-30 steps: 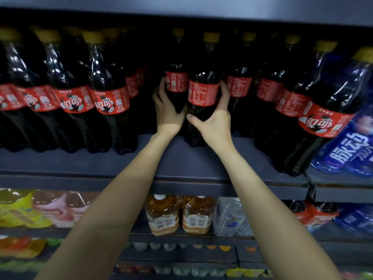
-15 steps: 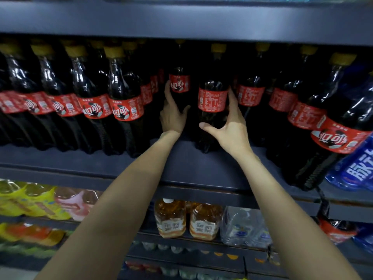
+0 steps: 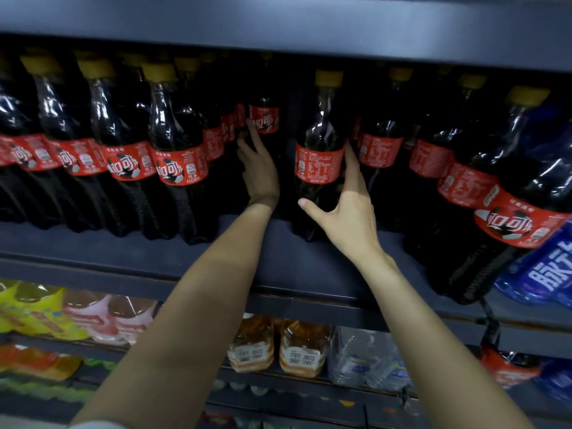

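Dark plastic cola bottle with a red label and a yellow cap (image 3: 318,162) stands upright on the dark grey shelf board (image 3: 278,252), set back from its front edge, with a bare gap on its left. The right hand (image 3: 346,218) grasps this bottle: the thumb crosses the front of its lower body and the fingers (image 3: 351,162) run up its right side along the label. Just left of the bottle and deeper in, the left hand (image 3: 260,171) reaches with nearly straight fingers, the forefinger tip touching the red label of a second dark cola bottle (image 3: 265,119) standing further back. Left of the held bottle, beyond the gap, a packed row of like cola bottles (image 3: 176,156) fills the board; right of it stand more of the same (image 3: 458,168), then a blue bottle with white lettering (image 3: 544,274). Below the held bottle, on a lower shelf, sit two amber drink bottles (image 3: 305,351), with clear water bottles (image 3: 362,357) to their right and yellow packs (image 3: 31,308) far left.
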Demonstrator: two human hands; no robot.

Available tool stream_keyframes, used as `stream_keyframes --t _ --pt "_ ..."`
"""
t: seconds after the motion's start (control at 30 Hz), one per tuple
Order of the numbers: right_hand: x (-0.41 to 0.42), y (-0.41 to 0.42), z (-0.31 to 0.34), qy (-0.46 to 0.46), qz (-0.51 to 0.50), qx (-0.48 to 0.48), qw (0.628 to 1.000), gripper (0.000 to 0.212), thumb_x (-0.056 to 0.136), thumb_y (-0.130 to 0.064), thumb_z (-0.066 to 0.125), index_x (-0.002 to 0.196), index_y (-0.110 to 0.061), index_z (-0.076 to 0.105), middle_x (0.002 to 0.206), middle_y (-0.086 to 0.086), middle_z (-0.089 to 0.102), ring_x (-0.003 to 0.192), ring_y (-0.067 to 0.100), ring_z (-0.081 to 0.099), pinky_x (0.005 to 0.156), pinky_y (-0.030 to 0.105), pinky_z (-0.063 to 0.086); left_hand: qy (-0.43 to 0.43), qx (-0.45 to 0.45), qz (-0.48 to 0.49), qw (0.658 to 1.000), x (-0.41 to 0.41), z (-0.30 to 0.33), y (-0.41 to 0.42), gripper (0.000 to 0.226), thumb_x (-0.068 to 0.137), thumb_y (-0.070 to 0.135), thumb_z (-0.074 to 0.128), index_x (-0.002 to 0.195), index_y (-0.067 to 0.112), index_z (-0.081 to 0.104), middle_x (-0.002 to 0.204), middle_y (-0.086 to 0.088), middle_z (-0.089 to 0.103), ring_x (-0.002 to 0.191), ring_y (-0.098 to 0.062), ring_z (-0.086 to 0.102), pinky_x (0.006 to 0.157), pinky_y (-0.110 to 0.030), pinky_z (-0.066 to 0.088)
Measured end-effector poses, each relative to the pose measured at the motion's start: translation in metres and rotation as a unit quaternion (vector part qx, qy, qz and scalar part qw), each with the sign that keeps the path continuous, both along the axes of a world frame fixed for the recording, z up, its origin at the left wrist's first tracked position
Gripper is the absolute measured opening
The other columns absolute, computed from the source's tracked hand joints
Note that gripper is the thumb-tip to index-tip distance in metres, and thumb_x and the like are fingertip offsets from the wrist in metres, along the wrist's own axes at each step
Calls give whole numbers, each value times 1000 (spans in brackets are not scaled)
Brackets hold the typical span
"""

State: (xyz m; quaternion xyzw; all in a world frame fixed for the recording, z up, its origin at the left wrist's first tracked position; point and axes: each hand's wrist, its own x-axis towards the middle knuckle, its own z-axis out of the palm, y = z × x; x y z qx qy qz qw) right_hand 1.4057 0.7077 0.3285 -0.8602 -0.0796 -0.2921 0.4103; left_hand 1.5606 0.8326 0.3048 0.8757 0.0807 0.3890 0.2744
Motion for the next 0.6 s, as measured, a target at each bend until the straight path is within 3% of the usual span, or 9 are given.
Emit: stream_keyframes --t 0.1,0.2,0.23,0.33,0.43,0.5,0.6 --pt "-5 8 -4 -9 -34 20 999 106 73 -27 79 151 -26 7 137 11 38 125 28 44 96 30 38 17 36 15 999 -1 0 3 70 93 -3 42 151 6 3 141 -21 34 118 -29 48 76 -31 53" --pt "-11 27 -8 -3 -76 58 995 113 70 -27 81 151 -23 1 137 18 36 125 33 42 98 34 38 48 57 20 997 -2 6 5 69 87 4 54 148 4 22 132 -19 50 105 -21 60 57 -23 53" --pt "-12 33 -8 0 -94 64 994 116 68 -29 82 151 -22 1 136 19 37 124 34 42 98 36 38 61 62 30 996 -3 9 5 67 89 4 51 149 4 21 134 -19 49 106 -21 61 57 -23 53" --pt "-11 41 -2 -21 -139 67 988 116 64 -34 85 151 -19 9 133 19 42 120 34 44 98 40 40 108 59 0 992 -14 20 3 65 94 -5 32 151 6 1 146 -23 30 118 -31 52 77 -34 52" --pt "-4 43 3 -38 -157 63 985 112 62 -34 86 150 -18 17 128 17 46 118 33 47 94 42 44 158 2 -81 984 -48 33 11 74 94 1 42 151 10 -5 152 -21 21 120 -36 51 88 -41 47" --pt "0 46 2 -34 -168 66 983 111 61 -33 86 149 -17 19 128 16 46 118 33 47 92 43 44 176 -20 -149 973 -84 34 22 77 91 7 52 151 11 4 151 -20 24 120 -38 50 93 -43 44" --pt "9 50 0 -24 -117 119 986 103 65 -20 84 147 -12 22 136 14 42 125 29 44 99 31 38 3 9 -212 977 -146 30 43 53 89 12 55 140 12 41 132 -13 51 116 -29 53 92 -36 47"
